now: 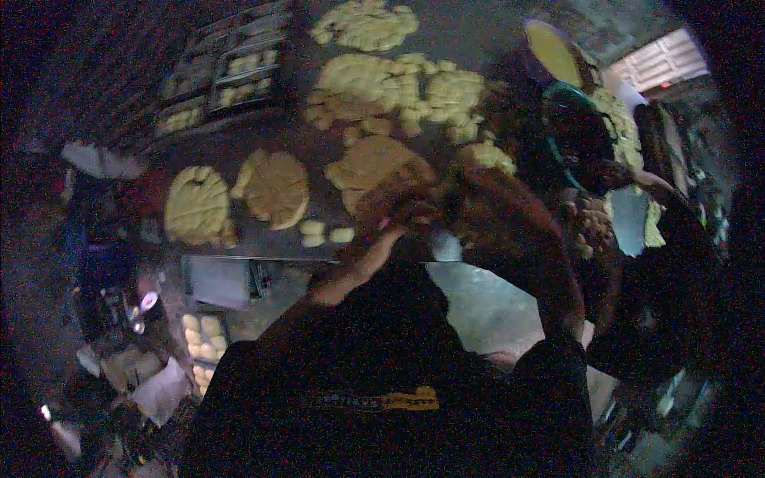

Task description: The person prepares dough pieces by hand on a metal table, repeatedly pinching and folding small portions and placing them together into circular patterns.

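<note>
My left hand (401,213) is at the near edge of a flat, ragged slab of dough (366,163) on the dark worktable. Close on its right, my right hand (470,185) is a dark smear beside a paler clump of dough (488,157). Motion and poor light hide the fingers of both hands, and whether they hold any dough does not show. A few small cut dough pieces (314,233) lie left of my left hand. Two round dough slabs, one browner (275,190) and one paler (197,205), rest farther left.
Large heaps of cut dough (398,84) cover the table's far side. Trays of dough pieces (243,76) stand at the far left. Below the table edge sits a tray of dough balls (205,338). At right, another person's hand (653,183) is near a green-rimmed basin (558,143).
</note>
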`<action>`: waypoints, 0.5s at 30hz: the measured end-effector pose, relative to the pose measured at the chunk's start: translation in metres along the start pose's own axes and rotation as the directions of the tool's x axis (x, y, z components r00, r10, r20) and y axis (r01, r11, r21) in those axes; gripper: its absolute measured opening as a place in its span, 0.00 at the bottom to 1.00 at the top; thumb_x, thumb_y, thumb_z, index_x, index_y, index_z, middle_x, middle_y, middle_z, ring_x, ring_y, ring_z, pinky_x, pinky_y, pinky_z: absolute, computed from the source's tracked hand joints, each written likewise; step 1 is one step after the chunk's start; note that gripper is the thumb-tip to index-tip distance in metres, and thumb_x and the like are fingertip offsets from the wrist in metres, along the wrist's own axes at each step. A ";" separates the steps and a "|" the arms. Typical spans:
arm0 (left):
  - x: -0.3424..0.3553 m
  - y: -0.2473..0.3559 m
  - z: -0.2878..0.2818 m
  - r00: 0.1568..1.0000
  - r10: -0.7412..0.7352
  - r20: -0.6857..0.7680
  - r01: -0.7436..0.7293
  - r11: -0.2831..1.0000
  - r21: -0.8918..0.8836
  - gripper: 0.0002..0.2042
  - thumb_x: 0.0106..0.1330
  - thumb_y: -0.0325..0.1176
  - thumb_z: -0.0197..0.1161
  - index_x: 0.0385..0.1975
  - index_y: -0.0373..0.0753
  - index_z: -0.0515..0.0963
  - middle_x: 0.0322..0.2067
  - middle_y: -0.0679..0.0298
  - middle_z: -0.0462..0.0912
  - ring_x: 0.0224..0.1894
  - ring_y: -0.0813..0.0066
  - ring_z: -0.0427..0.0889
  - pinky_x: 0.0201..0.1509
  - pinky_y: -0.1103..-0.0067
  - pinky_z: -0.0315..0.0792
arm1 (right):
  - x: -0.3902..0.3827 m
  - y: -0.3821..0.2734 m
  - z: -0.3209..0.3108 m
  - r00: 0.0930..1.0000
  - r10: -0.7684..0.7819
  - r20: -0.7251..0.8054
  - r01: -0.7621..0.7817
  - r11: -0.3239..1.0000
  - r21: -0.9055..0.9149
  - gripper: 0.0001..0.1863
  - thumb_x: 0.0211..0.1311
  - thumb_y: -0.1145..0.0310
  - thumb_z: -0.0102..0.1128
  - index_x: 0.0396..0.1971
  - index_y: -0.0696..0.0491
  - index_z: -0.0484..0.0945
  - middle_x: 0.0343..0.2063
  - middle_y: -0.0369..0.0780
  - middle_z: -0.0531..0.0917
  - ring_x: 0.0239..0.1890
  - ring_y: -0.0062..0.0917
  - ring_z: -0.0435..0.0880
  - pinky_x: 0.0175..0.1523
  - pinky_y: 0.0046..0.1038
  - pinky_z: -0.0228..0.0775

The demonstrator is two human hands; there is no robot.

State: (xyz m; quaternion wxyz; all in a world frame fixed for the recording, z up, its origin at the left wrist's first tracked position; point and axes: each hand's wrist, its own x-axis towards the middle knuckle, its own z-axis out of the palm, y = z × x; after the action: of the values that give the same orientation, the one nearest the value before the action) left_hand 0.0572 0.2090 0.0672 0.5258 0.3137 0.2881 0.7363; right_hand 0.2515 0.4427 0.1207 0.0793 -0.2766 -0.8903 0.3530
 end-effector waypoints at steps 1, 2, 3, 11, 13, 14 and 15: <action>-0.013 -0.006 -0.013 0.996 -0.021 -0.084 0.033 0.988 0.148 0.18 0.78 0.36 0.57 0.63 0.38 0.73 0.58 0.65 0.77 0.61 0.72 0.76 0.63 0.65 0.74 | 0.001 -0.016 0.025 0.998 -0.045 0.051 0.042 0.998 0.051 0.28 0.66 0.71 0.61 0.67 0.55 0.71 0.59 0.51 0.78 0.63 0.46 0.76 0.64 0.41 0.71; -0.019 -0.016 -0.026 0.983 -0.040 -0.178 0.058 0.993 0.100 0.17 0.78 0.36 0.58 0.62 0.39 0.74 0.58 0.66 0.77 0.58 0.74 0.76 0.62 0.67 0.73 | 0.002 -0.031 0.048 0.991 -0.093 0.094 0.084 0.992 0.094 0.28 0.66 0.72 0.61 0.67 0.55 0.72 0.60 0.51 0.77 0.64 0.46 0.75 0.65 0.41 0.70; -0.023 -0.029 -0.038 0.964 -0.071 -0.258 0.082 0.996 0.034 0.17 0.77 0.35 0.58 0.62 0.40 0.74 0.57 0.67 0.77 0.55 0.75 0.76 0.61 0.69 0.72 | 0.000 -0.038 0.067 0.985 -0.128 0.120 0.114 0.987 0.115 0.28 0.65 0.73 0.61 0.67 0.55 0.72 0.61 0.51 0.77 0.65 0.46 0.74 0.67 0.40 0.69; -0.035 0.049 -0.034 0.770 -0.116 -0.627 0.290 0.940 0.182 0.17 0.75 0.34 0.63 0.59 0.36 0.75 0.60 0.61 0.77 0.61 0.71 0.75 0.64 0.71 0.70 | 0.030 -0.146 0.136 0.978 -0.202 -0.056 0.196 0.976 -0.095 0.26 0.64 0.78 0.59 0.63 0.55 0.76 0.64 0.49 0.76 0.72 0.45 0.66 0.75 0.41 0.59; -0.041 0.048 -0.039 0.801 0.034 -0.597 0.321 0.818 0.477 0.18 0.75 0.34 0.63 0.60 0.33 0.74 0.61 0.58 0.76 0.63 0.69 0.75 0.64 0.71 0.72 | 0.031 -0.150 0.141 0.968 -0.249 -0.016 0.243 0.955 -0.171 0.24 0.64 0.77 0.60 0.61 0.54 0.78 0.64 0.48 0.77 0.71 0.45 0.68 0.75 0.41 0.60; -0.045 0.042 -0.047 0.809 0.138 -0.571 0.311 0.723 0.616 0.18 0.75 0.34 0.63 0.60 0.33 0.74 0.61 0.57 0.76 0.64 0.67 0.75 0.64 0.71 0.72 | 0.032 -0.150 0.143 0.963 -0.268 0.007 0.263 0.942 -0.209 0.23 0.64 0.77 0.61 0.61 0.53 0.79 0.63 0.48 0.77 0.70 0.44 0.69 0.74 0.41 0.61; -0.059 0.015 -0.072 0.811 0.288 -0.509 0.263 0.599 0.757 0.18 0.75 0.34 0.62 0.60 0.32 0.74 0.61 0.57 0.77 0.64 0.67 0.75 0.63 0.71 0.73 | 0.029 -0.148 0.145 0.962 -0.271 0.027 0.270 0.932 -0.243 0.23 0.63 0.77 0.62 0.60 0.52 0.80 0.63 0.47 0.77 0.69 0.44 0.70 0.73 0.41 0.62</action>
State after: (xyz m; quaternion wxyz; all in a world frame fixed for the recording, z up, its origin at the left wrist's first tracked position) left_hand 0.0080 0.1421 0.0238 0.2067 0.2746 0.7310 0.5895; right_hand 0.1135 0.2849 0.1116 0.0955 -0.1603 -0.9562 0.2253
